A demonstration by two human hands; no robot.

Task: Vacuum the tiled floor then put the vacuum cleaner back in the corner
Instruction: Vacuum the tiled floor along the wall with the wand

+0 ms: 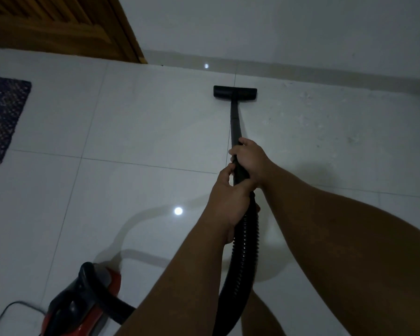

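Observation:
A black vacuum wand (234, 122) reaches forward over the glossy white tiled floor (143, 132). Its flat black floor head (235, 92) rests on the tiles a short way from the far wall. My right hand (249, 157) grips the wand higher up. My left hand (228, 197) holds it just below, where the ribbed black hose (240, 258) starts. The hose curves down between my arms to the red and black vacuum body (83, 304), which sits on the floor at the lower left.
A wooden door (58, 25) stands at the upper left. A dark woven mat (3, 117) lies at the left edge. A pale skirting (325, 73) runs along the far wall. A grey power cord (12, 309) loops beside the vacuum body. Dusty specks mark the tiles at the right.

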